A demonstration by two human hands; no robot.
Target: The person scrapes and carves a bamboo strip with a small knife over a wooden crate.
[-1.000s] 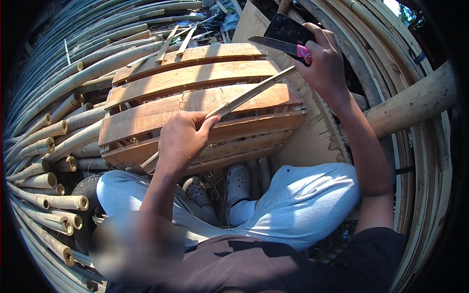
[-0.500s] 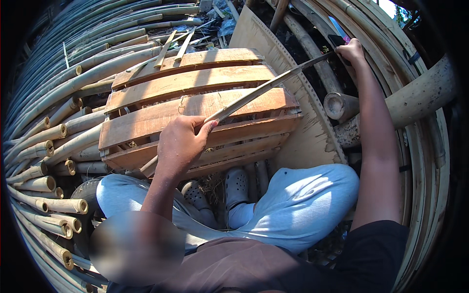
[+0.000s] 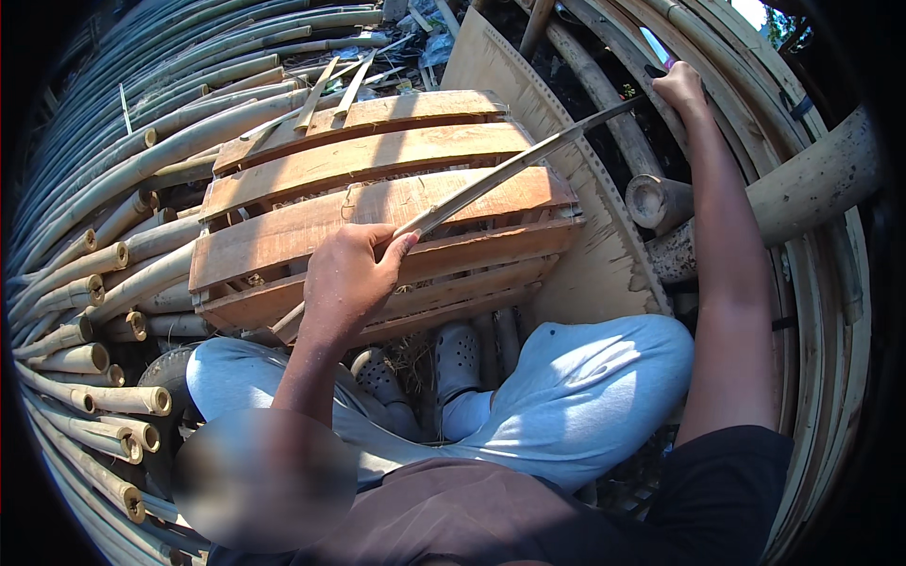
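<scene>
My left hand is closed round a long, narrow bamboo strip, thumb pressed along it. The strip slants up to the right over the slatted wooden crate, and its darker far stretch runs toward my right hand. At the end of my outstretched arm, my right hand is a closed fist. A small dark piece juts out by its fingers, but what the fist grips is too small and shaded to name. A bright, purplish sliver shows just beyond it.
Cut bamboo poles are stacked along the left. Loose slivers lie on the crate's far edge. A thin wooden panel leans at its right side. Thick bamboo and long split lengths lie to the right. My knees flank the crate's near side.
My right hand has shifted slightly farther away, and its wrist has turned a little. The left hand and the strip stay almost where they were.
</scene>
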